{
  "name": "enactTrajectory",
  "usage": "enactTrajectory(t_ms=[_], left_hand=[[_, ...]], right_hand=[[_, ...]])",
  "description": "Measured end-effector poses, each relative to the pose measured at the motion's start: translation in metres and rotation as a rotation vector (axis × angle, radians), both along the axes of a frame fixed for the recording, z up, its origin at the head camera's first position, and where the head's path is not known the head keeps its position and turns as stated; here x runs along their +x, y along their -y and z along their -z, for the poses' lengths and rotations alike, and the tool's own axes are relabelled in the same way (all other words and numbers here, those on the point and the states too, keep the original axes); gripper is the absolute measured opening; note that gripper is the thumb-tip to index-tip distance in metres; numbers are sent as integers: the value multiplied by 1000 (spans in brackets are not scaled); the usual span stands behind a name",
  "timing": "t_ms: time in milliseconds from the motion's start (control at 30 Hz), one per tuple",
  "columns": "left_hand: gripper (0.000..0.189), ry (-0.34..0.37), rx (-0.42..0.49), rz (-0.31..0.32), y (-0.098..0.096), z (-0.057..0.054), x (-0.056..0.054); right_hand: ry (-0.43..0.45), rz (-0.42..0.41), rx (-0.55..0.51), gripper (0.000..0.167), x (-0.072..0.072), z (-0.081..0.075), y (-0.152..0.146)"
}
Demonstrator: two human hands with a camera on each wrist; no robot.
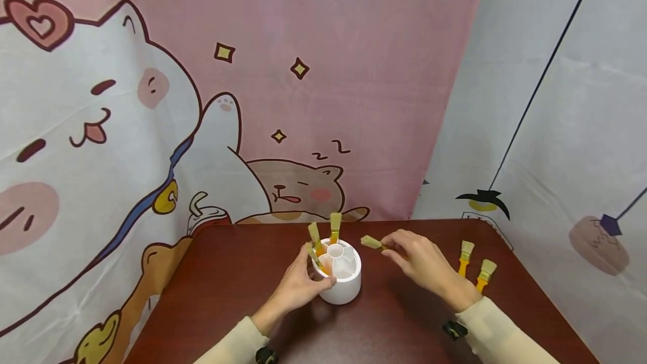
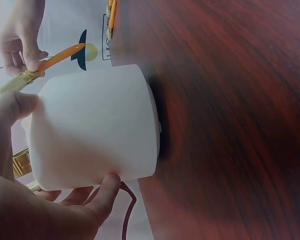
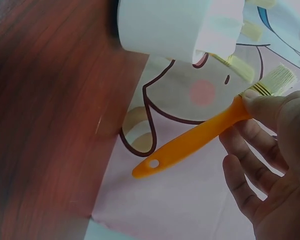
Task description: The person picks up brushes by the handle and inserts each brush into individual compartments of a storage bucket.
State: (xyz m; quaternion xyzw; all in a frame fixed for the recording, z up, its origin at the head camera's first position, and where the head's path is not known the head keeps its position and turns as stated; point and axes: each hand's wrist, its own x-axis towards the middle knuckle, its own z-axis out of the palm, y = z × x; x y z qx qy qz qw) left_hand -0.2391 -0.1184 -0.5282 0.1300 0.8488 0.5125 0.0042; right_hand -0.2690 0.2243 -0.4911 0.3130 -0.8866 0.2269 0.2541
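A round white organizer with several compartments stands on the table, and my left hand grips its left side, thumb at the front rim. In the left wrist view the thumb and fingers spread round its smooth wall. Three brushes with pale bristles stand in its left and back compartments. To the right of the organizer, my right hand pinches a paintbrush near its metal band. Its orange handle points down toward the table, bristles up, apart from the organizer.
Two more orange-handled brushes lie on the right side of the dark red-brown table, near my right forearm. A cloth with cartoon animals hangs behind the table and along both sides.
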Motion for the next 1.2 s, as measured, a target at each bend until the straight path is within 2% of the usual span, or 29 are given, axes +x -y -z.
enactTrajectory(t_ms=[500, 700, 1200], left_hand=[[96, -6, -12, -2, 0, -1, 0], [96, -5, -21, -9, 0, 0, 0], [94, -5, -16, 4, 1, 0, 0]], right_hand=[[-46, -73, -41, 24, 14, -15, 13], [-18, -91, -57, 26, 19, -18, 19], [-54, -151, -83, 29, 24, -25, 29]])
